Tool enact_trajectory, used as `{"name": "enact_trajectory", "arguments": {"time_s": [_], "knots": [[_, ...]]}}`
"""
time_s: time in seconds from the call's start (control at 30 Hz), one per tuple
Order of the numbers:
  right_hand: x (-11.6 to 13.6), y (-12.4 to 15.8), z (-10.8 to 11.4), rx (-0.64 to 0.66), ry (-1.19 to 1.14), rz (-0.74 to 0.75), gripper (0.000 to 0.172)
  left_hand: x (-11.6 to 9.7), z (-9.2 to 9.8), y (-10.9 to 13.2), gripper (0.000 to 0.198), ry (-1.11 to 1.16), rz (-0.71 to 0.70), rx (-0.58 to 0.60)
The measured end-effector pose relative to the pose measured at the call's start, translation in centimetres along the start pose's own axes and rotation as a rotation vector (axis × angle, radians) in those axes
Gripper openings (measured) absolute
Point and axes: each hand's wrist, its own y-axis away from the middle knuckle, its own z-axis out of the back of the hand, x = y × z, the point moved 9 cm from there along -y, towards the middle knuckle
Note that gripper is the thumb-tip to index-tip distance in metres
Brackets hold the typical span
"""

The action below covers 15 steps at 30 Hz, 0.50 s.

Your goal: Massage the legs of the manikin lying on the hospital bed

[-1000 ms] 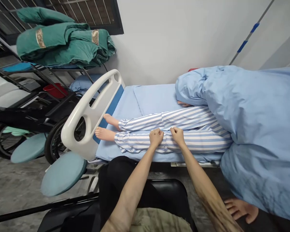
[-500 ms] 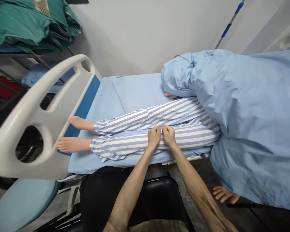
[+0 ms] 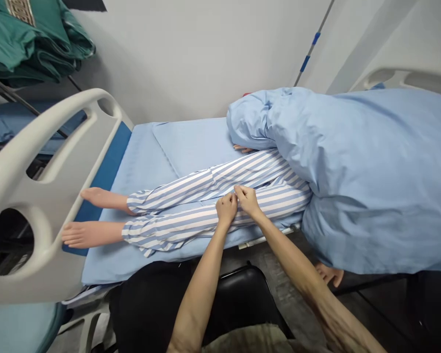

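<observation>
My left hand [image 3: 227, 210] is closed in a loose fist above the near knee of a pair of blue-and-white striped trousers [image 3: 191, 221]. Close beside it, my right hand [image 3: 247, 200] is also closed, its fingertips turned toward the left thumb. Whether anything is pinched in either hand is hidden by the curled fingers. The trousers are on the legs of a life-size mannequin, whose bare feet [image 3: 91, 234] point toward the footboard. A light blue quilt [image 3: 363, 171] covers its upper part, and a mannequin hand [image 3: 329, 274] hangs out below the quilt's near edge.
On the left stands the bed's white and blue footboard [image 3: 55, 181]. A pale blue sheet [image 3: 191, 142] covers the mattress. A black chair [image 3: 242, 294] stands against the near side, and a round blue stool [image 3: 18, 323] at lower left. Folded green cloth [image 3: 33, 44] lies on a rack.
The view has shifted, so the bed and the legs sit further left in it. My right hand has risen slightly relative to the left, and both stay closed near the knee.
</observation>
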Motion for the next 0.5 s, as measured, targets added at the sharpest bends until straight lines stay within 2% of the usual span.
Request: {"name": "enact_trajectory", "arguments": {"time_s": [0.07, 0.13, 0.2, 0.27, 0.37, 0.5], "knots": [[2.1, 0.1, 1.0, -0.01, 0.01, 0.072, 0.046, -0.2, 0.1, 0.1, 0.035, -0.022, -0.005, 0.016], [2.8, 0.3, 1.7, -0.033, -0.002, 0.093, 0.045, -0.3, 0.3, 0.1, 0.035, -0.031, -0.001, 0.011], [1.5, 0.4, 1.7, -0.055, 0.01, 0.053, 0.046, -0.3, 0.5, 0.2, 0.035, -0.027, 0.011, -0.009], [-0.8, 0.5, 1.0, -0.057, 0.07, 0.0, 0.046, -0.1, 0.4, 0.2, 0.035, -0.019, 0.021, -0.016], [-3.3, 0.6, 0.0, -0.05, 0.173, -0.006, 0.046, 0.3, 0.0, 0.1, 0.032, -0.012, 0.034, -0.01], [-3.8, 0.7, -0.2, -0.052, 0.173, 0.017, 0.046, 0.5, -0.1, 0.0, 0.032, 0.04, 0.04, 0.015]]}}
